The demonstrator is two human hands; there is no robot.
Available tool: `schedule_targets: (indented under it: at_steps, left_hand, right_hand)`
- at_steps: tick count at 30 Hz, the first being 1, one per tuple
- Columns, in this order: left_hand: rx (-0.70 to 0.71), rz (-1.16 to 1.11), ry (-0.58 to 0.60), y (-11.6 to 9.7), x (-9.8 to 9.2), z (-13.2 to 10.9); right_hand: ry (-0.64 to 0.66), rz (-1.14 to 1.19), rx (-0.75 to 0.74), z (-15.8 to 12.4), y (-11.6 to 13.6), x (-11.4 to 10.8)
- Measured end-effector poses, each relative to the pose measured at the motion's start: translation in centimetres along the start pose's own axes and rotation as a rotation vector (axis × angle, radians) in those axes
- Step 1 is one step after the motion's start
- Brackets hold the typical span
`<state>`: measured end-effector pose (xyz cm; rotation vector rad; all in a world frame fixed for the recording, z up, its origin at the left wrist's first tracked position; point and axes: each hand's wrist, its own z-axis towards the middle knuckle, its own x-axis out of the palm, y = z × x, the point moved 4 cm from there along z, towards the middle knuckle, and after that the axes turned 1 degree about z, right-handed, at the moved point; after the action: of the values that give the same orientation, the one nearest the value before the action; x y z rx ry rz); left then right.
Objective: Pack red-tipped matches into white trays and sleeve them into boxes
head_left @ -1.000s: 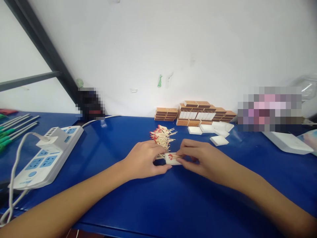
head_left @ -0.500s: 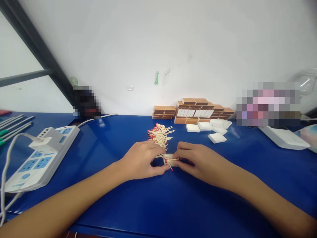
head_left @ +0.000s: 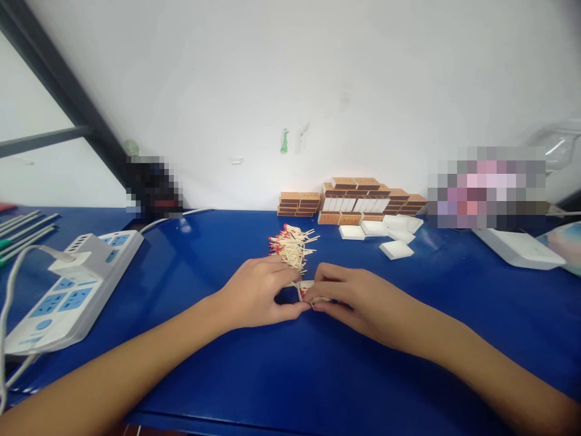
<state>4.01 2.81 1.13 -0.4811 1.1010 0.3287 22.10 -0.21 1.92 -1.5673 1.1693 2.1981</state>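
Note:
A small white inner matchbox tray (head_left: 305,284) with red-headed matches in it sits between my hands at the middle of the table. My left hand (head_left: 261,292) grips the tray's left end between thumb and fingers. Bent over the tray, my right hand (head_left: 351,297) has thumb and fingertips pinched on a match near its lower left edge; the fingers cover most of the tray and the match. Just behind my left hand lies a loose pile of matches (head_left: 293,248), red heads mostly to the left.
Stacked brown matchboxes (head_left: 354,203) stand against the wall, with several white trays (head_left: 396,249) in front. On the left are a power strip (head_left: 86,297) with a white cable and some grey rods (head_left: 31,230). A white box (head_left: 520,249) lies at the right.
My right hand has moved left over the tray, its fingertips reaching the match that stuck out over the near edge. My left hand keeps its hold. The view has shifted slightly.

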Motion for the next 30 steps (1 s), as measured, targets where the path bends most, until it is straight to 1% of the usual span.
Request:
schedule_targets:
  at_steps: [6,11,14,21,26,30]
  left_hand:
    - [0.003,0.023,0.008,0.1,0.0,0.0]
    - [0.006,0.020,0.009,0.1,-0.1,-0.1]
    - [0.011,0.022,0.007,0.0,0.0,-0.1]
    - [0.012,0.031,0.006,-0.1,-0.1,0.0]
    - [0.013,0.034,0.005,-0.1,-0.2,0.0]
    - [0.022,0.037,0.015,-0.1,-0.2,0.0]
  right_hand:
    - [-0.062,-0.044,-0.060,0.1,-0.4,0.6]
    - [-0.133,-0.084,-0.093,0.1,0.3,0.3]
    - [-0.164,-0.093,-0.077,0.1,0.4,0.2]
    - [-0.088,-0.216,0.009,0.3,0.1,0.5]
    - [-0.066,-0.199,0.060,0.1,-0.2,-0.1]
    - [-0.009,-0.202,0.113,-0.3,-0.7,-0.6]
